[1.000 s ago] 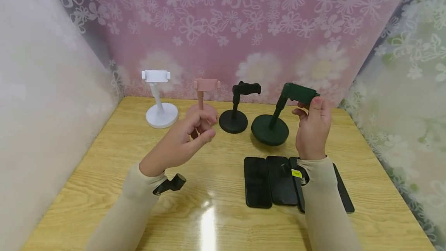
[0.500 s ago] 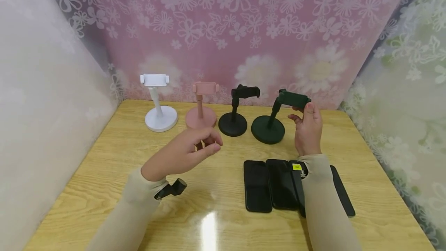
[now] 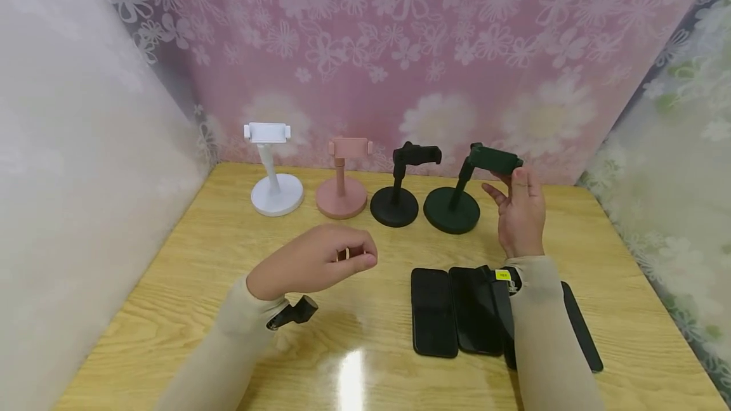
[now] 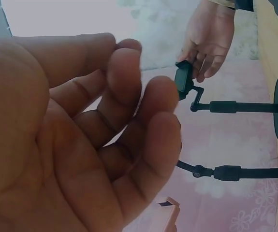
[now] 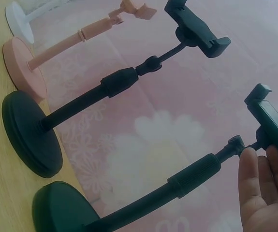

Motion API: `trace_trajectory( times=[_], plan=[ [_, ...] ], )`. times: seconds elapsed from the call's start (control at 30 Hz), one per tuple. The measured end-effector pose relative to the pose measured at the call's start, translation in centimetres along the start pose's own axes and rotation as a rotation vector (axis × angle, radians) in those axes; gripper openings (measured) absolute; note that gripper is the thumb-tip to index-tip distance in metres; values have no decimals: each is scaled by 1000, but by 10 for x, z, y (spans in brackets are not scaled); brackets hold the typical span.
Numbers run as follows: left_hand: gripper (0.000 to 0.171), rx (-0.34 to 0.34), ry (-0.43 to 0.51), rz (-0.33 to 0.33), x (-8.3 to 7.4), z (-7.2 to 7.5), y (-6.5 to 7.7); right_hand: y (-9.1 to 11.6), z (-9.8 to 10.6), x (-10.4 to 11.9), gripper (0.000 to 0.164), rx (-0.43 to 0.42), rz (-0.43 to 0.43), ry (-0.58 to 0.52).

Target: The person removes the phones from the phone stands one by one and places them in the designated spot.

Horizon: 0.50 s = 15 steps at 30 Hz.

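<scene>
My right hand [image 3: 521, 221] pinches the right end of the clamp on a dark green phone stand [image 3: 451, 211], whose round base stands on the table. In the right wrist view, fingers [image 5: 250, 181] of that hand lie against the back of the green clamp. My left hand [image 3: 316, 260] hovers above the table, in front of the pink and black stands. Its fingers [image 4: 124, 79] are loosely bent and hold nothing. A black phone stand [image 3: 394, 208] is just left of the green one. Further left are a pink phone stand [image 3: 341, 200] and a white phone stand [image 3: 276, 196].
Several dark phones lie side by side on the wooden table [image 3: 188, 309], among them a left phone [image 3: 434, 316] and one beside it [image 3: 473, 313]. My right forearm [image 3: 548, 335] partly covers the others. A pink flowered curtain [image 3: 365, 75] hangs behind the stands.
The green stand's base was tilted up a second ago and now rests flat on the table, with my right hand still on its clamp. My left hand has come back from the pink stand.
</scene>
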<state>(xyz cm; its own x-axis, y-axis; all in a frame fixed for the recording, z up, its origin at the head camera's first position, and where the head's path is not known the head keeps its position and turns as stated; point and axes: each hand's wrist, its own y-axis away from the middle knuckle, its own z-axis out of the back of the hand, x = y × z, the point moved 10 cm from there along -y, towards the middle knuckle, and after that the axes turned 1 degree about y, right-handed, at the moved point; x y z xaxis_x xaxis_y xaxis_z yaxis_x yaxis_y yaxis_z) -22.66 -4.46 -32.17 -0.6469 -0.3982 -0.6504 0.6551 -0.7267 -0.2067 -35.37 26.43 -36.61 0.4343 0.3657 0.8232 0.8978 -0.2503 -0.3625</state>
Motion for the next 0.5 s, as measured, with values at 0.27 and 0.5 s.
trace_trajectory(
  times=[0.27, 0.5],
  plan=[
    [4, 29, -29, 51, 2, 2, 2, 0, 3, -8, 37, -94, -72, -58],
    [20, -97, -27, 155, 18, 22, 2, 13, 4, 20, 17, -207, 11, 11]
  ],
)
